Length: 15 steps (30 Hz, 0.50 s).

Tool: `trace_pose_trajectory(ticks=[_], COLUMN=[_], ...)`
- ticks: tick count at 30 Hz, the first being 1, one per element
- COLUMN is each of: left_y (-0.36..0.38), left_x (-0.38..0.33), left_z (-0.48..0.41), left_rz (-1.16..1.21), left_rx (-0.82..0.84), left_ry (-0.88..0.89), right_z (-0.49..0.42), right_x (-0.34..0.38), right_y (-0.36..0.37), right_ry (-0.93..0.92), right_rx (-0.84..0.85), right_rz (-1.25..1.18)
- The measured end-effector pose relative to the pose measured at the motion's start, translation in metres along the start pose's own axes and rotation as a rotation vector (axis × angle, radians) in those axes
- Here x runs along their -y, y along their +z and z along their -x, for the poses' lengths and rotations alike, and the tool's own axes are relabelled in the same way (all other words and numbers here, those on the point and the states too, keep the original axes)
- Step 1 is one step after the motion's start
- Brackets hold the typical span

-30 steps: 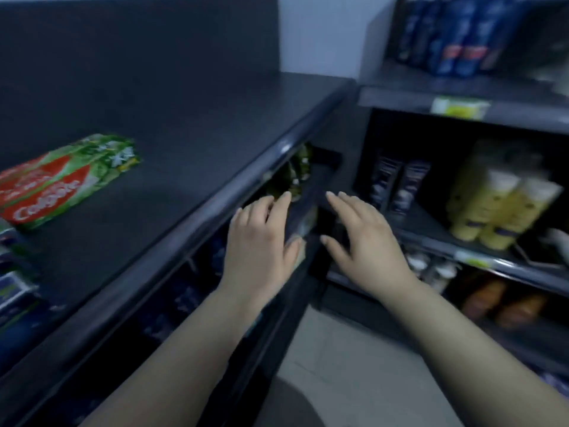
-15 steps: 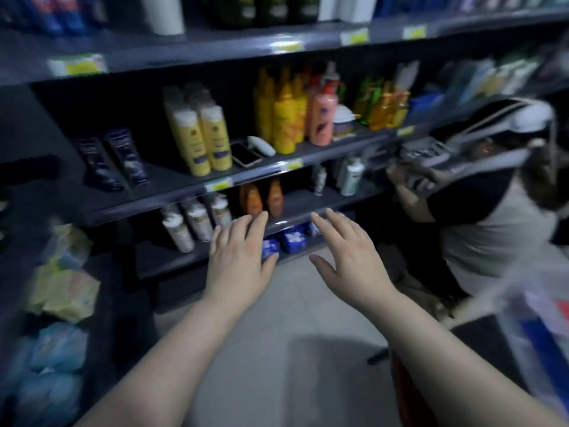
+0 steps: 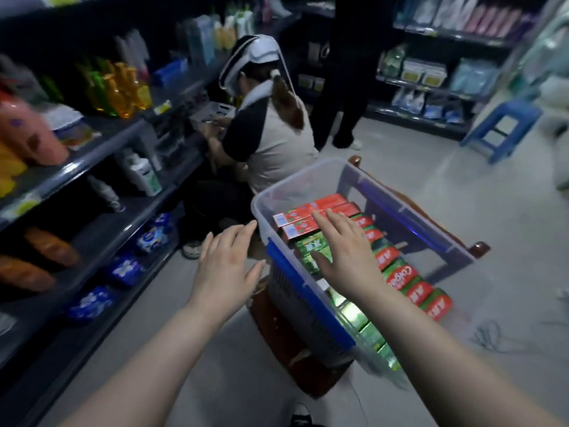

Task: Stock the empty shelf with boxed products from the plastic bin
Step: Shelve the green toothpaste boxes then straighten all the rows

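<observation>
At twelve o'clock a person in a grey-and-black shirt (image 3: 271, 140) crouches against the dark metal shelving (image 3: 92, 152). It holds orange and yellow plastic bottles (image 3: 123, 87) at ten o'clock and blue wrapped packets (image 3: 123, 269) at eight. A blue plastic stool (image 3: 502, 127) stands at two o'clock, and someone in dark trousers (image 3: 348, 97) at one.

Boxes (image 3: 400, 274) lie in the bin (image 3: 308, 291), shelves (image 3: 101, 211) to its left, a crouching person (image 3: 271, 140) behind it
</observation>
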<state>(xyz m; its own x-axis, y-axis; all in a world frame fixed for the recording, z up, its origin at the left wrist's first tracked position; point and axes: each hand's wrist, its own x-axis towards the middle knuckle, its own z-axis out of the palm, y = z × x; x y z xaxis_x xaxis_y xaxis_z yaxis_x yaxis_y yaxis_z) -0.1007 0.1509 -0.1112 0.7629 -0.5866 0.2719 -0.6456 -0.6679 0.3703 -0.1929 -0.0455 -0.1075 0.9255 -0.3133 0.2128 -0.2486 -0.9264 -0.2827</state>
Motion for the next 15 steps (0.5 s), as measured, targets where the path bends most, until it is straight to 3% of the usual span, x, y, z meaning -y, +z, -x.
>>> trace_pose_trajectory(ticks=[5, 10, 15], left_y=[0.048, 0.079, 0.090], left_x=[-0.040, -0.055, -0.051], left_z=[-0.057, -0.096, -0.094], left_rz=[0.017, -0.070, -0.067], left_rx=[0.119, 0.317, 0.237], left_ry=[0.106, 0.101, 0.103], right_z=[0.016, 0.008, -0.018], right_x=[-0.079, -0.119, -0.132], right_y=[-0.009, 0.006, 0.029], right_ry=[0.173, 0.202, 0.026], right_rx=[0.073, 0.188, 0.339], right_rz=[0.048, 0.071, 0.170])
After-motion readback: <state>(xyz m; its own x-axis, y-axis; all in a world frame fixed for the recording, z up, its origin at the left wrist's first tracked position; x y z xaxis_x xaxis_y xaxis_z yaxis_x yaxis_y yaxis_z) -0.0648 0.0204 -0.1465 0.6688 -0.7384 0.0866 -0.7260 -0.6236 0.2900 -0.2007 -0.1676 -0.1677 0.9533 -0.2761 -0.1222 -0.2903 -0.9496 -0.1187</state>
